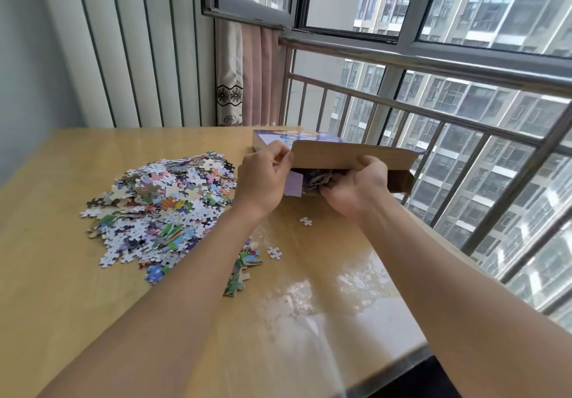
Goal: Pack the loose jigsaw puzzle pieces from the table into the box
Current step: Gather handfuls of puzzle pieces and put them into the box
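Note:
A flat cardboard puzzle box (349,153) with a purple printed top lies at the far side of the wooden table (93,304), its open end facing me. My left hand (263,181) pinches the box's left end flap and holds the opening apart. My right hand (356,187) is at the mouth of the box, its fingers closed on a clump of puzzle pieces (315,178) that sits partly inside. A large heap of loose pieces (161,205) lies on the table to the left of my left arm.
Two single pieces (305,221) (274,252) lie on the table between my arms, and some joined pieces (244,261) sit beside my left forearm. A metal railing (433,113) and window run along the table's right edge. A curtain (244,78) hangs behind the box.

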